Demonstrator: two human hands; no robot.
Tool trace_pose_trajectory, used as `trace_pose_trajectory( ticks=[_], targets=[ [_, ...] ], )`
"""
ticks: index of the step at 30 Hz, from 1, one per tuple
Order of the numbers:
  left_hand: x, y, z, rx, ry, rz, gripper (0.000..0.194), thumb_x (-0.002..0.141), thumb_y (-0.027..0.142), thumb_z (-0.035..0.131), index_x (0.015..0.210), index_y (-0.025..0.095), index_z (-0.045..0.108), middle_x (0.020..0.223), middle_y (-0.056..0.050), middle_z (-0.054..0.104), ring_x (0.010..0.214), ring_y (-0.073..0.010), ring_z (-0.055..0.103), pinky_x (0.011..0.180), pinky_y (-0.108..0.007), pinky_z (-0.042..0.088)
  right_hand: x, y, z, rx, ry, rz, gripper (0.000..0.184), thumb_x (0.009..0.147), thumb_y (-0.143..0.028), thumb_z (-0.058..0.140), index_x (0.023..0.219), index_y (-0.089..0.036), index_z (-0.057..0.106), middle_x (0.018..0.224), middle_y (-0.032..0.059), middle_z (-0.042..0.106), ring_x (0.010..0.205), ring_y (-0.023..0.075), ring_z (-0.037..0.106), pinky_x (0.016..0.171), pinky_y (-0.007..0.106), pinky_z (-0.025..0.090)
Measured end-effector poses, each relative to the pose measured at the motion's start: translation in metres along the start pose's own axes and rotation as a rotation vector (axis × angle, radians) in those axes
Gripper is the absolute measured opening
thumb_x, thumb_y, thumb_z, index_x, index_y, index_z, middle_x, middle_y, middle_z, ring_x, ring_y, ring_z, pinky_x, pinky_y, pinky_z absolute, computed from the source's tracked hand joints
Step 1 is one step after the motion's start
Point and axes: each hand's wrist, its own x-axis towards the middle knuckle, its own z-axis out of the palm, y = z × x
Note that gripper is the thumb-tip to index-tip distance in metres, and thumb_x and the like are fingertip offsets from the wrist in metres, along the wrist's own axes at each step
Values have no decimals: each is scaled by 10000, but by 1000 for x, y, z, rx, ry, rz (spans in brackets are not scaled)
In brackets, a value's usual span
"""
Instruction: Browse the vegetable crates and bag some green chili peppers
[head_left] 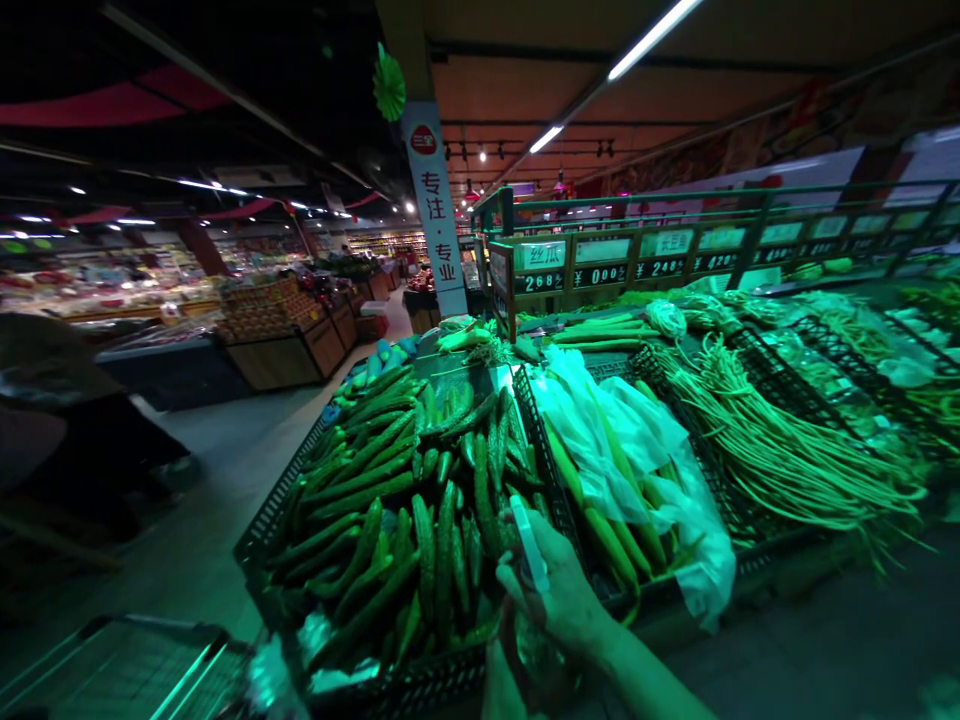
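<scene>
My right hand reaches in from the lower right and is closed on a thin clear plastic bag, whose white rolled edge sticks up past the fingers. My left hand sits just below it at the frame's bottom edge, pressed to the crinkled lower part of the same bag; its fingers are mostly hidden. Both hands hover over the near right corner of a black crate piled with dark green cucumbers.
A crate of long pale gourds under loose plastic stands to the right, with long beans beyond it. Price signs line the back rail. A shopping cart is at lower left. A person in dark clothes stands in the aisle.
</scene>
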Motion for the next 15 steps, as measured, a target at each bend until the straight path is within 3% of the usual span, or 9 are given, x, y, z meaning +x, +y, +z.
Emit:
trace_pose_trajectory(
  ticks=[3, 6, 9, 11, 15],
  targets=[
    [14, 2, 11, 6, -44, 27, 329, 1067, 494, 697, 1207, 208, 784, 1238, -75, 810, 1093, -246, 779, 918, -410, 692, 2, -2, -16, -59, 55, 5, 383, 877, -269, 731, 1248, -250, 638, 970, 24, 703, 809, 214, 717, 703, 328, 579],
    [21, 1, 22, 7, -90, 45, 341, 1054, 515, 711, 1201, 218, 791, 1259, -80, 815, 1136, -261, 778, 965, -440, 691, 2, 0, -29, -159, 111, -16, 173, 898, -307, 732, 1023, -259, 621, 839, -4, 639, 683, 193, 631, 623, 318, 518],
    [21, -1, 31, 2, -129, 59, 374, 1028, 513, 753, 1272, 230, 764, 1335, -106, 794, 1233, -282, 756, 1084, -518, 665, 0, 2, -35, -221, 138, -32, 159, 905, -295, 735, 929, -266, 581, 780, -16, 609, 649, 186, 599, 608, 317, 490],
    [21, -1, 32, 8, -144, 63, 364, 1034, 510, 745, 1284, 245, 759, 1349, -105, 786, 1245, -284, 749, 1087, -517, 665, -2, 5, -34, -187, 141, -3, 152, 901, -287, 731, 1005, -260, 623, 817, -5, 639, 666, 192, 621, 624, 321, 516],
    [26, 2, 27, 48, -135, 68, 296, 1043, 489, 740, 1251, 279, 763, 1303, -98, 795, 1160, -265, 755, 953, -460, 700, -7, 20, -25, -50, 136, 108, 393, 927, -349, 714, 1307, -279, 641, 915, 34, 720, 731, 234, 710, 652, 347, 597]
  ],
)
